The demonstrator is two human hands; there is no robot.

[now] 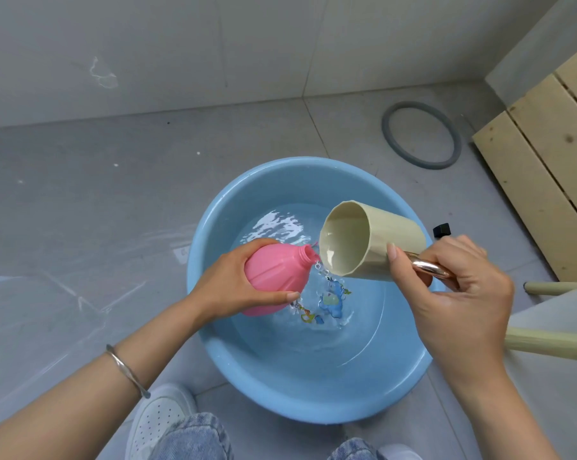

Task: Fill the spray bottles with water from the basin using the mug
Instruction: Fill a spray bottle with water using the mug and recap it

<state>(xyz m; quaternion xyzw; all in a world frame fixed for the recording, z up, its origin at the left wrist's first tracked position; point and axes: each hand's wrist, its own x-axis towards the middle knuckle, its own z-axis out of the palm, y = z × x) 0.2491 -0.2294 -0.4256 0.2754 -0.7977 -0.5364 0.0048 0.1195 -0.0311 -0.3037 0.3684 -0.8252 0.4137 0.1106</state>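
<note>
A blue basin (214,343) with water stands on the floor in front of me. My left hand (227,280) grips a pink spray bottle (273,273) without its cap, tilted over the water with its open neck toward the right. My right hand (459,293) holds a beige mug (380,237) by its golden handle, tipped on its side with the rim right at the bottle's neck. A thin stream of water drips from the rim beside the neck into the basin.
A black spray cap (442,230) peeks out behind the mug at the basin's right rim. A grey rubber ring (421,134) lies on the floor behind. A wooden pallet (546,154) and a stool's legs (552,341) stand on the right. My shoe (160,416) is below the basin.
</note>
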